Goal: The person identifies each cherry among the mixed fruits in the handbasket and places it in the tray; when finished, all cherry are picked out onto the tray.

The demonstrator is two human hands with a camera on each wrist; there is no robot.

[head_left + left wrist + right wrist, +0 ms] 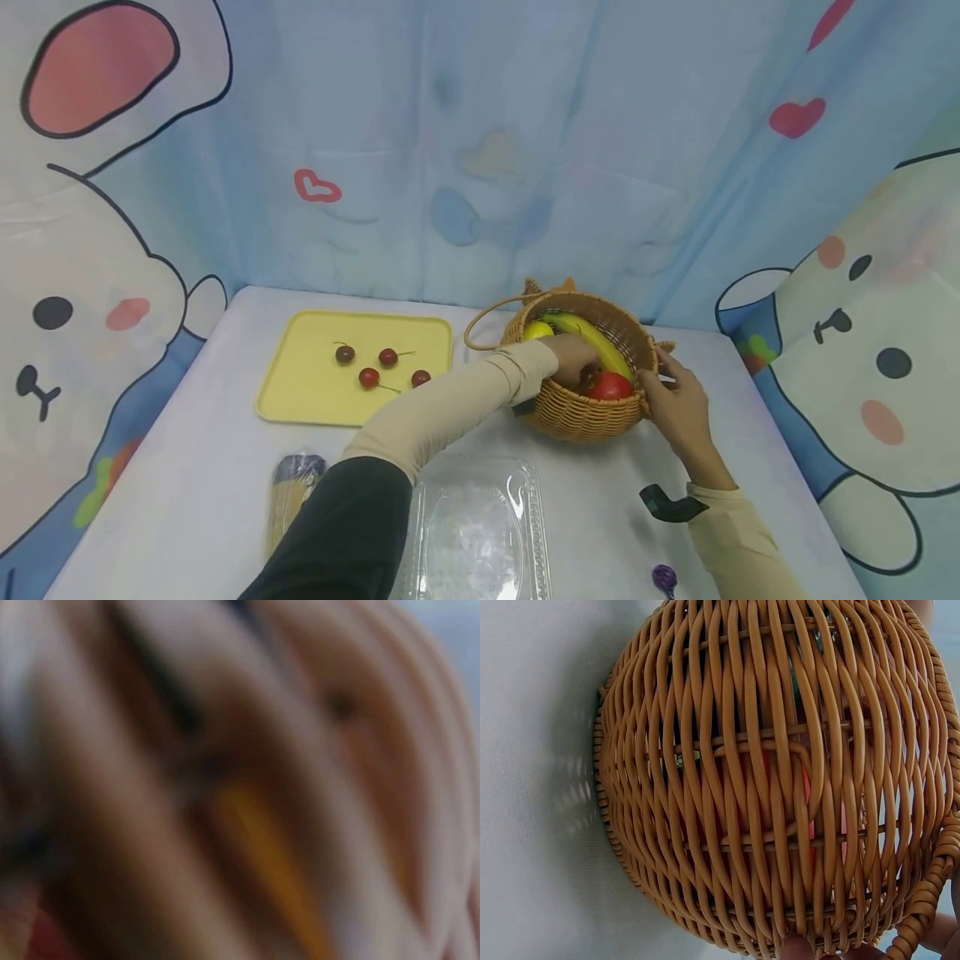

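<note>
R grip (678, 400) nearly closed, pinching basket (577, 417) at rim's 4 o'clock — prob. steadying it. L grip (576, 360) inside by red fruit (609, 387), fingers hidden, can't tell hold. Basket's on table (600, 517), 2 o'clock; tray (300, 383) w/ cherries (369, 378) at basket's 9, L sleeve (450, 415) blocking tray's 5 o'clock corner; clear container (472, 533) at basket's 7.

rough woven wicker basket (577, 421); glossy plastic container (480, 533); smooth matt tray (300, 400); cloth curtain (375, 100)

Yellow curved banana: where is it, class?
In the head view, the banana lies right of centre, inside the brown wicker basket, beside the round red fruit.
</note>
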